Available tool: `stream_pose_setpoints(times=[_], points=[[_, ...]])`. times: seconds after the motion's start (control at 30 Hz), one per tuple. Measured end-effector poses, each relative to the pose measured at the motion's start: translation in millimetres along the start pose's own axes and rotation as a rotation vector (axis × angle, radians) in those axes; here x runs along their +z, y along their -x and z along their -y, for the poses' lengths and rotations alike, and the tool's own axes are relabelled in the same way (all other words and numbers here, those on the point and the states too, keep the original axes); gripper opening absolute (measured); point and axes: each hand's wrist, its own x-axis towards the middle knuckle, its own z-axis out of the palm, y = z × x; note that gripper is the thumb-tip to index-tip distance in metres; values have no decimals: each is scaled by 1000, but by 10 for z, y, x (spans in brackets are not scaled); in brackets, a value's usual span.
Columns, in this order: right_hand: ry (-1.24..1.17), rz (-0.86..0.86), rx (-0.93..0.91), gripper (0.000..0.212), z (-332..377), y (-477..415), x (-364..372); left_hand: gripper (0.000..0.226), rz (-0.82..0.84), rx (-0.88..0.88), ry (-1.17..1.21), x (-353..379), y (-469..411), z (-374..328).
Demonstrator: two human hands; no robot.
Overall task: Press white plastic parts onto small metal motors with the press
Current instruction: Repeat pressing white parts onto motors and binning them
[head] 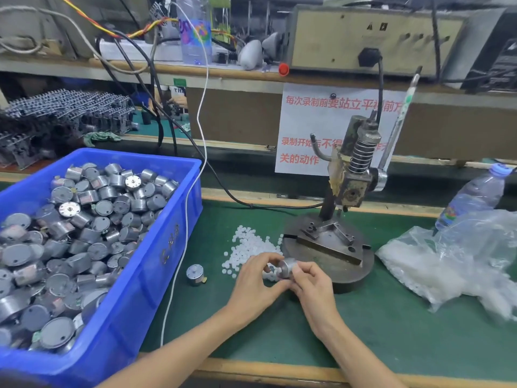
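1. As they meet just in front of the press (pixel 354 189), the left hand (pixel 256 278) and right hand (pixel 310 281) both grip one small metal motor (pixel 288 266) between curled fingertips, above the green surface (pixel 391 317).
2. A second motor (pixel 195 274) stands alone on the surface just left of the hands, near a scatter of white plastic parts (pixel 249 245) lying against the left rim of the press's round base (pixel 351 273).
3. A blue bin (pixel 156 247) heaped with spare motors (pixel 84 219) fills the near-left corner; a clear plastic bag (pixel 453 261) lies toward the right edge.
4. Behind the hands the press lever is raised, with a water bottle (pixel 475 194) at far right and a paper notice (pixel 307 130) behind.
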Motion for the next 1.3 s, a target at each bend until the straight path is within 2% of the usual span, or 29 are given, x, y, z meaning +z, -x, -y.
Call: stream_pose_setpoints(times=[0.07,0.17,0.3,0.4,0.47,0.63,0.77,0.87,0.93,1.0,1.03,1.1,1.2,1.3], points=[[-353,-41,142,13,128,-31,1,32,-46,31,9,76,-140,-135],[-450,-78,197,18,316,-87,-69,30,-30,110,-15,189,-353,-295],[-201,-163,142,13,492,-121,-271,32,18,170,-72,361,-611,-371],[-25,-264,51,12,581,-127,-441,34,19,146,-138,504,-824,-389],[37,-307,1,12,630,-158,-532,35,31,116,-198,583,-942,-393],[195,-387,-119,14,810,-371,-697,36,36,192,-303,749,-1110,-420],[310,-508,-328,25,1250,-661,-750,36,59,144,-314,774,-1187,-404],[288,-592,-490,23,1821,-987,-729,37,49,148,-294,778,-1186,-387],[284,-542,-509,32,2220,-1234,-688,35,38,150,-279,777,-1181,-377],[276,-429,-440,45,2552,-1436,-613,33,53,162,-298,768,-1192,-375],[284,-375,-401,47,2673,-1496,-567,33,61,170,-315,762,-1202,-373],[334,-328,-384,35,2817,-1523,-491,34,66,175,-330,757,-1217,-370],[398,-413,-519,7,2797,-1388,-483,36,61,175,-329,758,-1219,-370],[369,-437,-705,20,2613,-1068,-518,36,50,185,-336,758,-1223,-361]])
